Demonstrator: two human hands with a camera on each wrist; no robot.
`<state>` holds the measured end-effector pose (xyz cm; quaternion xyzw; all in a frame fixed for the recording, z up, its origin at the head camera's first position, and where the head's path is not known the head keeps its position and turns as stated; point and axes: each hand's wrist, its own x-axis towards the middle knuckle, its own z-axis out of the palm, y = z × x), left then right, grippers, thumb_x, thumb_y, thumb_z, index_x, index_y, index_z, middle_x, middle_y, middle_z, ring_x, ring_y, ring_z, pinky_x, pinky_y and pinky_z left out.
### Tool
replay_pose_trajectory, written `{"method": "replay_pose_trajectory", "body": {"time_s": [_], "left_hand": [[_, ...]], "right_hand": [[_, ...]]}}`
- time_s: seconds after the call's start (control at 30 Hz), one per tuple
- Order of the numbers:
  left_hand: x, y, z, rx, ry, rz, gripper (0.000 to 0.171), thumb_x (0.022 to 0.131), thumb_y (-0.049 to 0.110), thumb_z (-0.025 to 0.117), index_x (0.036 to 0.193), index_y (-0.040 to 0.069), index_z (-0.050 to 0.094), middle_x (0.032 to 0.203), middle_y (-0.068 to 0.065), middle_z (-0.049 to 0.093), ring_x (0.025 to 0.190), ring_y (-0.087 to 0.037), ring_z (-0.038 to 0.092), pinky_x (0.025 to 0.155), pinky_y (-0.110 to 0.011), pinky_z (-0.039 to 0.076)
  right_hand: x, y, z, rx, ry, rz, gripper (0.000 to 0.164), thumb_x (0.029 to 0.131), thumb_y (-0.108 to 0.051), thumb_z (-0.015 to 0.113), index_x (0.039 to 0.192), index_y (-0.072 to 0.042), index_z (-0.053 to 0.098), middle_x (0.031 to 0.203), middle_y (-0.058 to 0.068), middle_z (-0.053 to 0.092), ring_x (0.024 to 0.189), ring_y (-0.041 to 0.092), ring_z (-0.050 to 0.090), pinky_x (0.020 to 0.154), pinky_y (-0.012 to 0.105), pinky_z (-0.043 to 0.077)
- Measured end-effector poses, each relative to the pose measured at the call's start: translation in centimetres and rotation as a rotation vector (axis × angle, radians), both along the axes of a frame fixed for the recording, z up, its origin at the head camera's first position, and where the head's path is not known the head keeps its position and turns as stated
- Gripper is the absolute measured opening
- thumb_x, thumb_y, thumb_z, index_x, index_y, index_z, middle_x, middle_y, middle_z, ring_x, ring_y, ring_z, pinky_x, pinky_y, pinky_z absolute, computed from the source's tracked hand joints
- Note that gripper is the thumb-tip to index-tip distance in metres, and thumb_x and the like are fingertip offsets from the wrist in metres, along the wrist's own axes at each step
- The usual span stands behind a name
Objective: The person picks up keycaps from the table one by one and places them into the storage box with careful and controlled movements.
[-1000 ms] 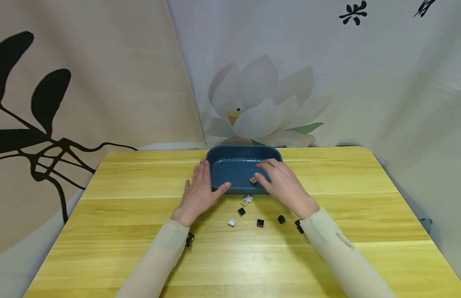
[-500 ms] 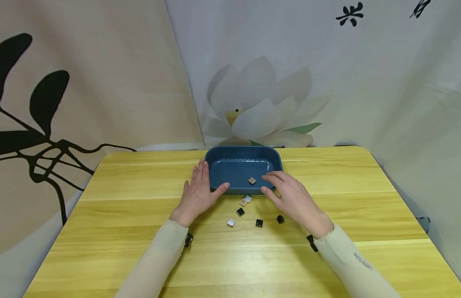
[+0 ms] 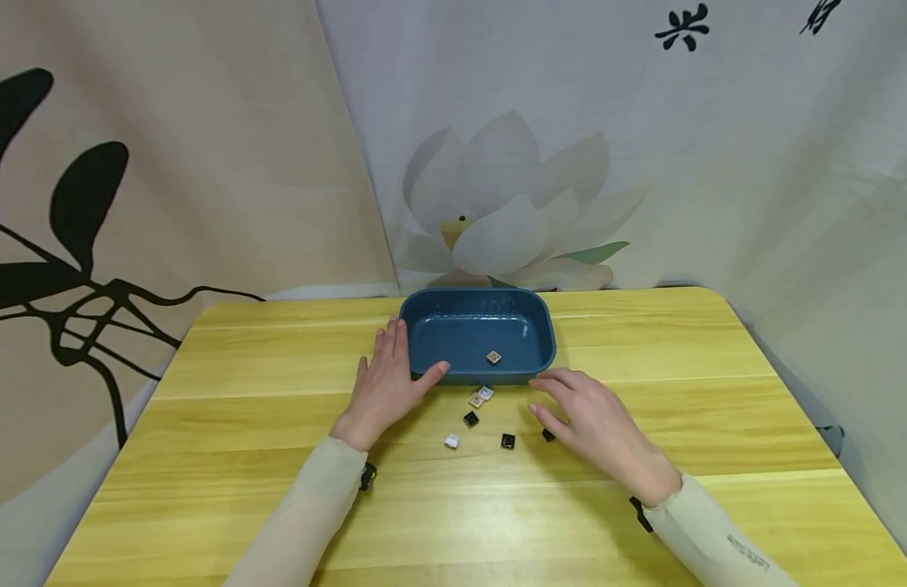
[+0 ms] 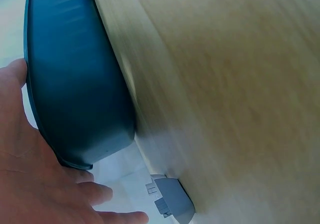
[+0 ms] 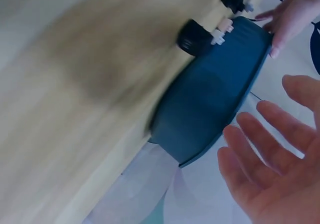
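Observation:
A blue rectangular dish (image 3: 490, 379) stands at the table's far edge, one small tan square piece (image 3: 493, 357) lying in it. My left hand (image 3: 383, 391) rests against its left front corner, fingers straight along the side and thumb on the front rim (image 4: 28, 84). My right hand (image 3: 596, 420) hovers by the right front corner with fingers loosely spread and nothing between them; the right wrist view shows the palm bare. Below its thumb sits a black piece (image 3: 548, 435), partly hidden.
In front of the dish lie a white piece (image 3: 486, 393) beside a tan piece (image 3: 476, 400), two black pieces (image 3: 471, 419) (image 3: 508, 441) and another white piece (image 3: 451, 441). A printed cloth (image 3: 534, 163) hangs behind the wooden table (image 3: 240, 408).
My right hand has drawn out of the dish, toward me and to the right, over the black piece. The tan piece stays in the dish. My left hand holds its place.

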<state>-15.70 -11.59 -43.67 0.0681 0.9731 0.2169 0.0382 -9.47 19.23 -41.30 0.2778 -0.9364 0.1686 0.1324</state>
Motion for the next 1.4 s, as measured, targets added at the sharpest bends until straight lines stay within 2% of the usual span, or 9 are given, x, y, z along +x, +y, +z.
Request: {"method": "replay_pose_trajectory", "body": {"time_s": [0.3, 0.63, 0.87, 1.03, 1.4], "left_hand": [[0.1, 0.0, 0.1, -0.034, 0.028, -0.002, 0.114, 0.094, 0.080, 0.044, 0.164, -0.001, 0.006, 0.173, -0.016, 0.000, 0.158, -0.039, 0.006, 0.118, -0.071, 0.016], [0.1, 0.0, 0.3, -0.035, 0.032, 0.003, 0.115, 0.093, 0.079, 0.047, 0.164, -0.002, 0.006, 0.173, -0.018, 0.002, 0.158, -0.039, 0.004, 0.118, -0.072, 0.016], [0.0, 0.0, 0.2, -0.056, 0.040, 0.008, 0.117, 0.092, 0.081, 0.047, 0.164, -0.001, 0.005, 0.173, -0.019, 0.001, 0.158, -0.042, 0.001, 0.117, -0.073, 0.016], [0.0, 0.0, 0.3, -0.051, 0.031, 0.008, 0.118, 0.092, 0.081, 0.048, 0.165, -0.001, 0.004, 0.173, -0.018, 0.000, 0.158, -0.039, -0.001, 0.117, -0.073, 0.015], [0.0, 0.0, 0.4, -0.049, 0.008, 0.005, 0.117, 0.092, 0.081, 0.047, 0.165, 0.000, 0.003, 0.173, -0.016, -0.003, 0.158, -0.039, -0.001, 0.117, -0.074, 0.015]], "right_hand": [[0.7, 1.1, -1.3, 0.020, 0.005, 0.016, 0.028, 0.093, -0.025, 0.080, 0.113, -0.007, 0.077, 0.111, 0.007, 0.074, 0.099, 0.024, 0.072, 0.085, 0.043, 0.059], [0.9, 1.7, -2.0, 0.075, -0.078, 0.034, 0.037, 0.093, -0.029, 0.079, 0.121, -0.005, 0.075, 0.122, 0.011, 0.070, 0.111, 0.028, 0.068, 0.094, 0.046, 0.057], [0.8, 1.6, -2.4, 0.102, -0.142, 0.068, 0.040, 0.093, -0.027, 0.080, 0.125, -0.002, 0.072, 0.124, 0.012, 0.069, 0.113, 0.027, 0.067, 0.096, 0.045, 0.056], [0.8, 1.5, -2.8, 0.104, -0.163, 0.100, 0.034, 0.093, -0.022, 0.080, 0.120, -0.004, 0.073, 0.118, 0.008, 0.069, 0.106, 0.023, 0.068, 0.091, 0.042, 0.057], [0.8, 1.4, -3.2, 0.106, -0.131, 0.136, 0.021, 0.089, -0.012, 0.082, 0.108, -0.008, 0.076, 0.104, 0.001, 0.069, 0.091, 0.016, 0.067, 0.079, 0.035, 0.059]]}}
